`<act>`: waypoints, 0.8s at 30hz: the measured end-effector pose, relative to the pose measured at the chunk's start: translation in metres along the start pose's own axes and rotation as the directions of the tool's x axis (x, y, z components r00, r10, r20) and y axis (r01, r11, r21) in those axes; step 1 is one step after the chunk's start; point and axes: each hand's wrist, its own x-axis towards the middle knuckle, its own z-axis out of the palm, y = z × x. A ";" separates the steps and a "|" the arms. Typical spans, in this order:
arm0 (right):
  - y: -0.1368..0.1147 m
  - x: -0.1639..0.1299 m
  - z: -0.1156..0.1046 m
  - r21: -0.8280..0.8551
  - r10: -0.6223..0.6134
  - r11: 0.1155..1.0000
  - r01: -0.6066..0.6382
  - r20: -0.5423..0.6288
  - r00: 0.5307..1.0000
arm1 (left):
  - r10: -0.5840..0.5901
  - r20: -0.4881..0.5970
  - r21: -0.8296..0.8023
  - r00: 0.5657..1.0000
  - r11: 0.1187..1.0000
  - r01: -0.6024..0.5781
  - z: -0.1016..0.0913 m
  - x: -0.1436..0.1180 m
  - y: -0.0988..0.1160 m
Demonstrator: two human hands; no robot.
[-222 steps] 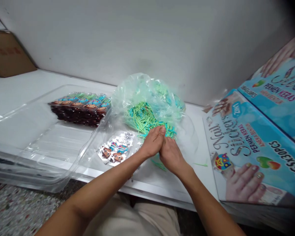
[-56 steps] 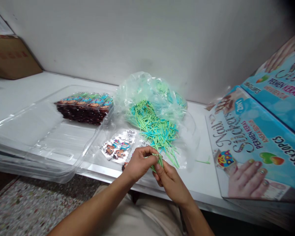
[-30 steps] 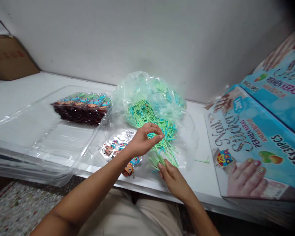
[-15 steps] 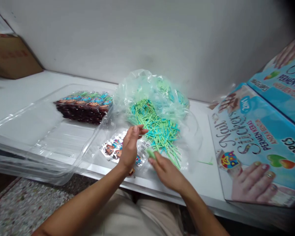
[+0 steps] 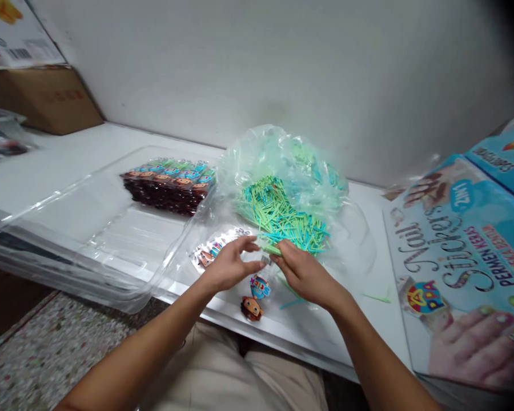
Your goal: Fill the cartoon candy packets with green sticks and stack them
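Note:
My right hand (image 5: pixel 302 271) is closed on a small bunch of thin green sticks (image 5: pixel 271 249), whose ends point left. Facing it, my left hand (image 5: pixel 233 264) has its thumb and fingers apart around the left end of the bunch; it seems to hold nothing. Under the hands lies a clear pouch with a cartoon face (image 5: pixel 251 308) and bright lettering. More printed pouches (image 5: pixel 203 258) are fanned out beside my left hand. Just behind, a heap of green and blue sticks (image 5: pixel 282 220) spills from a crumpled clear bag (image 5: pixel 257 148).
On the left, a clear plastic tray (image 5: pixel 81 188) holds stacked dark filled packets (image 5: pixel 167 185). A brown carton (image 5: pixel 47 100) stands at the back left. Printed blue boxes (image 5: pixel 466 257) lean on the right. A loose green stick (image 5: pixel 377 298) lies on the white table (image 5: pixel 364 325).
My hands have come together, the right carrying the green sticks up to the left. My left hand has turned and lowered its fingers. The view has shifted left, and the cartoon pouch now shows below.

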 end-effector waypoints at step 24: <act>-0.048 -0.016 0.019 0.669 0.498 0.731 -0.132 -0.390 0.774 | -0.093 -0.121 -0.512 0.988 0.859 0.018 0.041 -0.003 0.002</act>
